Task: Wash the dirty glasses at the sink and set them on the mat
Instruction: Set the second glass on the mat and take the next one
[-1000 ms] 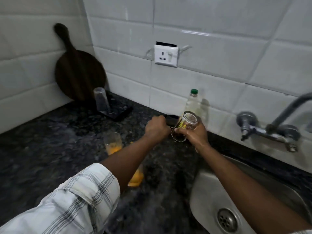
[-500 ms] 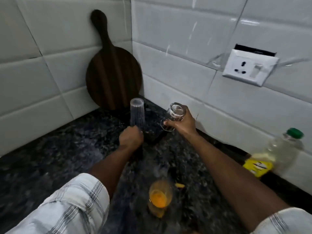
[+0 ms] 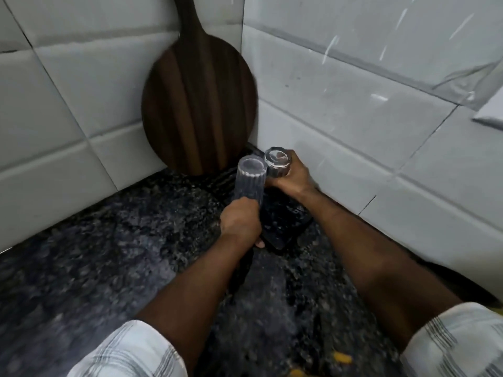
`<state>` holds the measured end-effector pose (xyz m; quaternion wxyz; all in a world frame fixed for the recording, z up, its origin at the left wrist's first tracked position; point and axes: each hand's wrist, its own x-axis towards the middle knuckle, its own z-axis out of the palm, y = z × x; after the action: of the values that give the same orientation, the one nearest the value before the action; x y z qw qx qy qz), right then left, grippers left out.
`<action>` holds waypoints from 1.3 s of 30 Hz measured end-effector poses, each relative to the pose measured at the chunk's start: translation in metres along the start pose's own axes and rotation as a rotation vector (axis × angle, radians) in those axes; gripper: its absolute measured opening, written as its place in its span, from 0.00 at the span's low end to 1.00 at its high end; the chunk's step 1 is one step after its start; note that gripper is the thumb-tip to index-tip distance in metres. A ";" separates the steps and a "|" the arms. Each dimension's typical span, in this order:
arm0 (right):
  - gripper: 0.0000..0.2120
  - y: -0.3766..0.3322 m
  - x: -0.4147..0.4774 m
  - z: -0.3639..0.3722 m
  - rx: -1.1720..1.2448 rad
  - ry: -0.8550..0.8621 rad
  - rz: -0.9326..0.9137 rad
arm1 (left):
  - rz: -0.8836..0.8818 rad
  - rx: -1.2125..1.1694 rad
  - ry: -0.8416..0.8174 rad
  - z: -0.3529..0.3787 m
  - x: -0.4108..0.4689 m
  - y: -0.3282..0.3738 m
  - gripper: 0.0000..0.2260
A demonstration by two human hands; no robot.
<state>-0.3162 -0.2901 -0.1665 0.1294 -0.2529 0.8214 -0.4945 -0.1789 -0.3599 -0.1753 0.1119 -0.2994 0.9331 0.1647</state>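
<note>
1. The light is dim and cool and comes from above; the white wall tiles (image 3: 353,110) show pale streaks of glare.
2. The dark countertop (image 3: 81,268) looks murky, its speckle smeared by motion blur, worst near the bottom edge.
3. A soft dark shadow lies on it beside the left forearm (image 3: 190,289).
4. Wide-angle distortion bends the tile joints toward the edges.
5. The 2 glasses, the ribbed glass (image 3: 250,180) and the short glass (image 3: 277,161), catch faint highlights on top and are sharpest.

a dark round wooden cutting board (image 3: 198,104) with a long handle leans upright in the corner of the white tiled walls (image 3: 353,110), its lower edge on the speckled black counter (image 3: 95,254). small orange scraps (image 3: 342,357) lie on the counter's near edge.
</note>
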 end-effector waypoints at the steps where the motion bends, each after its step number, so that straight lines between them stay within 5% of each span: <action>1: 0.34 0.000 0.001 0.001 -0.009 0.005 -0.003 | 0.002 -0.008 0.012 0.001 0.000 -0.001 0.19; 12: 0.42 -0.015 -0.025 -0.007 -0.248 -0.062 0.131 | -0.018 -0.017 0.012 0.003 -0.021 -0.003 0.22; 18: 0.34 -0.007 -0.097 -0.032 -0.217 -0.089 0.180 | -0.070 -0.059 0.032 0.006 -0.075 0.010 0.15; 26: 0.10 -0.012 -0.213 -0.082 -0.288 -0.279 0.139 | 0.051 -0.167 0.106 -0.032 -0.181 0.052 0.16; 37: 0.11 -0.018 -0.325 -0.112 -0.111 -0.492 0.168 | -0.022 -0.123 -0.347 -0.006 -0.277 0.042 0.17; 39: 0.11 -0.015 -0.336 -0.108 -0.094 -0.525 0.187 | -0.019 -0.158 -0.327 0.009 -0.281 0.041 0.19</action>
<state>-0.0804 -0.0321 -0.1144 0.3710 -0.3011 0.8016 -0.3593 0.0209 -0.1785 -0.0879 0.2397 -0.2852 0.8839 0.2827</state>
